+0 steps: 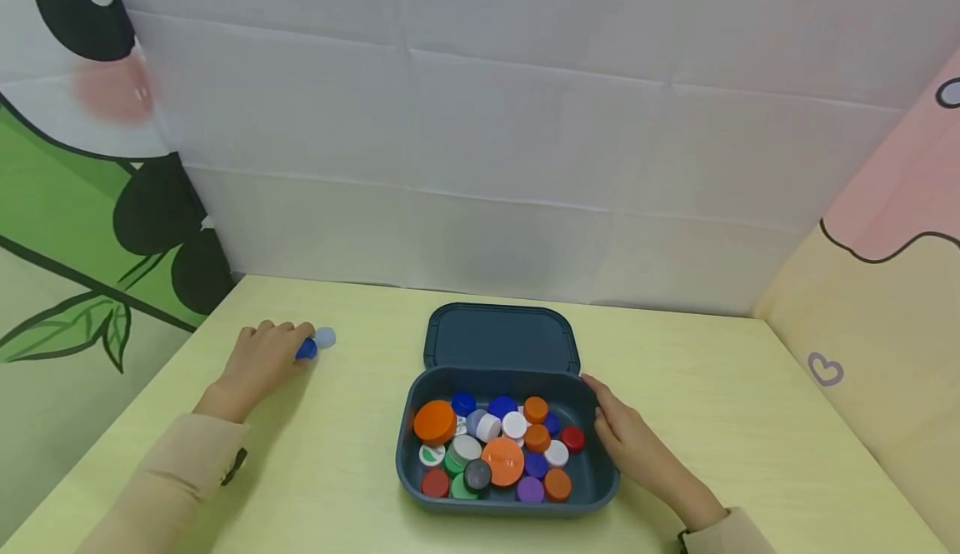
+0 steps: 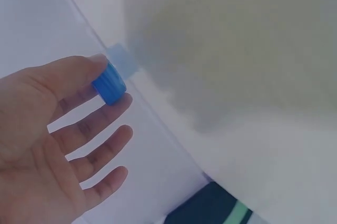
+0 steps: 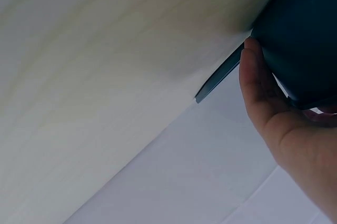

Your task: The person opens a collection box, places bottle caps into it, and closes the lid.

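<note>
At the left of the table, my left hand (image 1: pixel 264 362) pinches a blue bottle cap (image 2: pixel 110 84) between thumb and fingers, its other fingers spread apart. Just beyond that cap is a pale translucent blue cap (image 1: pixel 325 337); whether the two touch I cannot tell. A dark blue-grey box (image 1: pixel 600 487) holds many bottle caps in orange, white, blue, green, red, purple and black, including a large orange cap (image 1: pixel 502 461). My right hand (image 1: pixel 637 446) grips the box's right wall, with fingers along the outside and the thumb at the rim.
The box's dark lid (image 1: pixel 501 337) lies folded back behind it, towards the rear wall. A pale yellow wood-grain table (image 1: pixel 697 371) lies under everything. White sheeting (image 1: pixel 510 146) rises behind the table, and printed cartoon panels (image 1: pixel 75 204) flank both sides.
</note>
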The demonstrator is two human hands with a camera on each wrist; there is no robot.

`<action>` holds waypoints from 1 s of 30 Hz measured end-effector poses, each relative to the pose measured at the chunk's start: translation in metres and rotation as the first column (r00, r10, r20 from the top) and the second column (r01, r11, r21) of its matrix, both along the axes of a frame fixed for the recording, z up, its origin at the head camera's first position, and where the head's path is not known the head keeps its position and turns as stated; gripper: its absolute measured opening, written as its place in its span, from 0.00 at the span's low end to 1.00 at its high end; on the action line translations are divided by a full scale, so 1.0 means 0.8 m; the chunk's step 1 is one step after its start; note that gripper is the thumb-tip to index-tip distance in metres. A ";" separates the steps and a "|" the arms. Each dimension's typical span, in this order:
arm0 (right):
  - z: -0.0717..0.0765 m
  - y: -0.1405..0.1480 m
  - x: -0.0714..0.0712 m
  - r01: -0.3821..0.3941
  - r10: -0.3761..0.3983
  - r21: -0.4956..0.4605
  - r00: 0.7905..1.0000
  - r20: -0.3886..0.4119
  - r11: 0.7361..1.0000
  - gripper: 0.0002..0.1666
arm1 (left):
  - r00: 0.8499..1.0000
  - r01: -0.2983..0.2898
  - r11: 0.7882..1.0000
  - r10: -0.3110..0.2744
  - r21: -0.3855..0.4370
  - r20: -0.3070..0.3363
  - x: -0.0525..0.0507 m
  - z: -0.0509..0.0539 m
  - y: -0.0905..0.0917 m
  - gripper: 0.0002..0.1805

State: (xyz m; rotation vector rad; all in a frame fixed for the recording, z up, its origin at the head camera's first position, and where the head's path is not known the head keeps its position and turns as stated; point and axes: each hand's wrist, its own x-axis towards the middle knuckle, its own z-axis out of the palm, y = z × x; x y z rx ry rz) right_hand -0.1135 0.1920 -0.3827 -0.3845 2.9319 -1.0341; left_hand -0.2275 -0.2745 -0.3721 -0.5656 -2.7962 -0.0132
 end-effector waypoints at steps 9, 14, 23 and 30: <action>0.000 0.000 0.000 -0.006 0.006 0.001 1.000 -0.017 1.000 0.29 | 0.996 0.041 0.999 -0.042 -0.011 -0.080 0.019 0.036 0.043 0.20; -0.001 0.000 0.001 0.000 0.000 0.004 0.999 -0.054 1.000 0.28 | 0.977 0.114 0.993 -0.117 -0.026 -0.181 0.035 0.054 0.075 0.21; 0.001 -0.002 0.001 0.003 -0.003 0.001 0.999 -0.034 1.000 0.28 | 0.951 0.207 0.974 -0.222 -0.089 -0.215 0.072 0.075 0.131 0.22; 0.003 -0.002 0.002 0.005 -0.005 -0.001 1.000 -0.020 1.000 0.28 | 0.948 0.264 0.956 -0.281 -0.128 -0.147 0.101 0.077 0.162 0.22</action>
